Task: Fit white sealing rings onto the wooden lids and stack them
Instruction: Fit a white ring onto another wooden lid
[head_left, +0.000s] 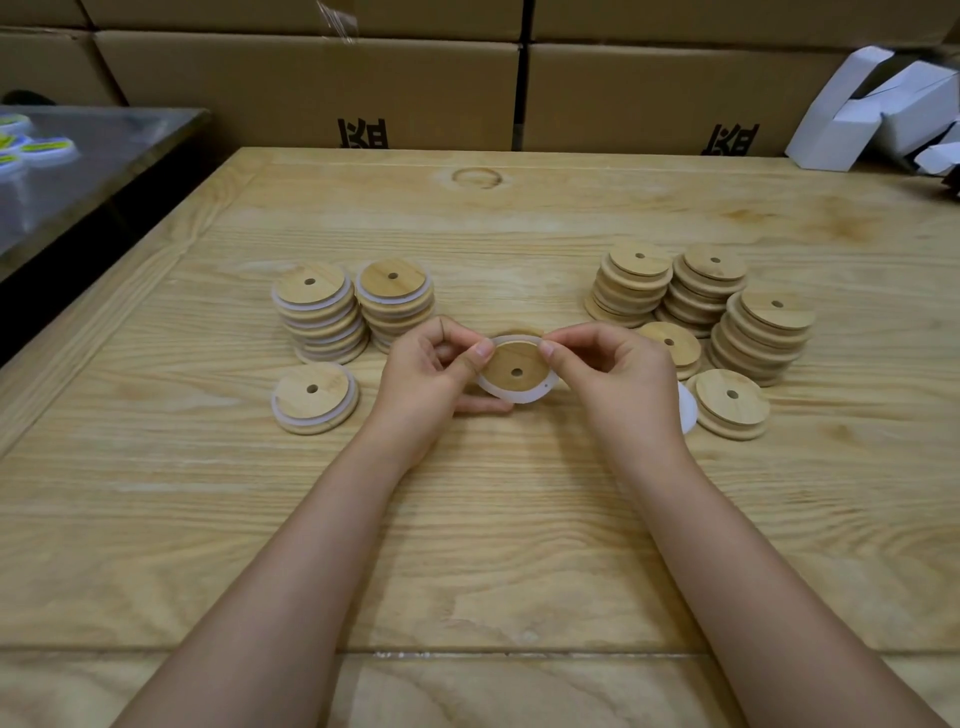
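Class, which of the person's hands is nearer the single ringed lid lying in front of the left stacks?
Left. The left hand sits right of the single ringed lid, not touching it; the right hand is farther right, past the held lid.

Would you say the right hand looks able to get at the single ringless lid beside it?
Probably yes: the single lid lies close beside the right hand, nothing standing between them, though that hand pinches the white ring on the held lid and must release first.

The left hand (431, 366) and right hand (618, 374) are showing short, plain thumbnails. The left forearm (291, 561) at seven o'clock and right forearm (737, 561) at five are showing bare.
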